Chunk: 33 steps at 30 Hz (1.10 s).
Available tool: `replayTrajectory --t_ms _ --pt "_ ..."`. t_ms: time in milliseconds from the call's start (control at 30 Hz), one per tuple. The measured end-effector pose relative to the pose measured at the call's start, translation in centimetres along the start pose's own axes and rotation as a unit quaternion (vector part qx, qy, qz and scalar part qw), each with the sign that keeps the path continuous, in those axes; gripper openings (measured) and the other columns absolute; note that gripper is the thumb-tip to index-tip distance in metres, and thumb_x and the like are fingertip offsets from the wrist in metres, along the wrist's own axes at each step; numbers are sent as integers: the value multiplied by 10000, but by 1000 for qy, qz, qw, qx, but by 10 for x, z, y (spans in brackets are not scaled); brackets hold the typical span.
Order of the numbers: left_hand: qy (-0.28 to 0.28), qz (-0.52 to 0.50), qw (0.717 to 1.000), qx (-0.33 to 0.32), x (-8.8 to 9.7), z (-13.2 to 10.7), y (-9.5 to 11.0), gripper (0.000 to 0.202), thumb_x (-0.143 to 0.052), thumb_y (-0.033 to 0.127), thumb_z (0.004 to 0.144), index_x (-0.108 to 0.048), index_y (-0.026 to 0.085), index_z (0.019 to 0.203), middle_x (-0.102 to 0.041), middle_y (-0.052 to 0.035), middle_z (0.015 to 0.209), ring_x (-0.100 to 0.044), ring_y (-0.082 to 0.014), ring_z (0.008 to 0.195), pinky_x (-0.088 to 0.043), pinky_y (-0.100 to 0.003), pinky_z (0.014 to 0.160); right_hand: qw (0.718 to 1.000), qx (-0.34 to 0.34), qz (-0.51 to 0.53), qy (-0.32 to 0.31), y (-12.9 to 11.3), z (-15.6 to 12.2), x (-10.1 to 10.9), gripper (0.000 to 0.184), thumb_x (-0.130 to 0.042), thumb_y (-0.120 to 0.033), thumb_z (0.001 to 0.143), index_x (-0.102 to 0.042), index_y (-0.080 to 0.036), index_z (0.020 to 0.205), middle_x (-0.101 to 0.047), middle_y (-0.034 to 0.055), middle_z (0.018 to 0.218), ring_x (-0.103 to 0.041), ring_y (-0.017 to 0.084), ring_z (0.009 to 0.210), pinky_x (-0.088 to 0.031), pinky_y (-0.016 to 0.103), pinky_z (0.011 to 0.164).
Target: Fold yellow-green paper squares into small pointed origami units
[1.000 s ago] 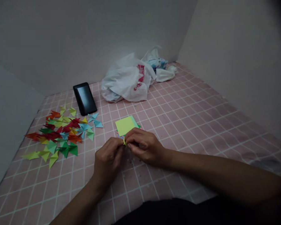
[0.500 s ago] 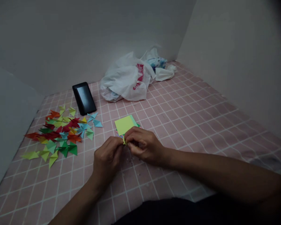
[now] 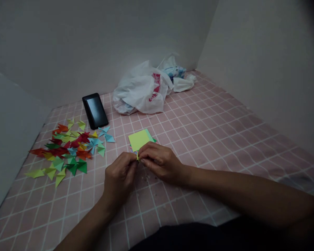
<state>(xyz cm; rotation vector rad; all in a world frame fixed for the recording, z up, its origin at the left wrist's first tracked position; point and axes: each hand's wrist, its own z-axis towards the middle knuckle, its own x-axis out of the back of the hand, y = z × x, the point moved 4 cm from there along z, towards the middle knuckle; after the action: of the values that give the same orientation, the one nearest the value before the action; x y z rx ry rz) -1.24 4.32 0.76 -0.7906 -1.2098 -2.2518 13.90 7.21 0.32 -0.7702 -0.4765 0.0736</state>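
Observation:
Between my fingertips is a small piece of folded yellow paper (image 3: 137, 157), mostly hidden by the fingers. My left hand (image 3: 120, 174) pinches it from the left, and my right hand (image 3: 161, 162) pinches it from the right, so both are closed. Just beyond the hands lies a stack of square origami paper (image 3: 139, 139), yellow on top with light green and other colours showing at its edges. To the left, a loose pile of folded paper cranes (image 3: 68, 146) in red, orange, yellow, green and blue spreads over the cloth.
A black tablet (image 3: 95, 111) lies behind the paper cranes near the wall. White plastic bags (image 3: 140, 89) sit crumpled at the back, one with red print. A pink checked cloth (image 3: 211, 129) covers the surface, with walls at the back and sides.
My right fingertips have closed in slightly toward the left ones on the yellow paper. The view has shifted very slightly; the other things lie as before.

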Motion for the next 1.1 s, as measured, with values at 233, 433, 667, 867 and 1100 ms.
replayTrajectory --t_ms 233,433,667,867,1100 --pt "-4 10 1000 -2 -1 -1 0 151 -548 61 906 -629 188 912 -676 -23 821 -661 -146 754 -500 -257 676 1000 -4 10 21 0 -1 -1 149 -532 -46 860 -575 -189 851 -646 50 881 -622 156 839 -535 308 763" --pt "-12 13 1000 -9 -1 -1 1 162 -533 53 911 -627 185 920 -687 -32 847 -672 -152 792 -507 -252 693 1000 4 6 24 -1 0 -1 156 -538 -21 831 -569 -173 820 -643 57 866 -619 150 823 -529 284 746" --pt "3 31 999 -17 1 0 3 157 -540 52 912 -629 181 924 -692 -35 861 -675 -151 805 -508 -253 712 999 2 -11 30 -4 0 0 185 -509 -11 814 -543 -189 850 -631 57 884 -613 161 844 -525 297 757" --pt "31 0 1000 1 3 0 2 148 -569 70 905 -652 190 925 -700 -25 851 -681 -147 774 -527 -258 706 997 -27 -23 68 -3 1 5 155 -518 -42 831 -549 -192 806 -634 48 849 -606 162 817 -502 305 736" --pt "64 -53 996 38 5 -2 -4 137 -604 78 893 -673 196 905 -706 -30 890 -687 -161 836 -548 -275 733 896 -357 242 110 29 -7 -1 71 -567 -239 844 -560 -184 801 -610 -13 634 -559 107 523 -468 225 487"
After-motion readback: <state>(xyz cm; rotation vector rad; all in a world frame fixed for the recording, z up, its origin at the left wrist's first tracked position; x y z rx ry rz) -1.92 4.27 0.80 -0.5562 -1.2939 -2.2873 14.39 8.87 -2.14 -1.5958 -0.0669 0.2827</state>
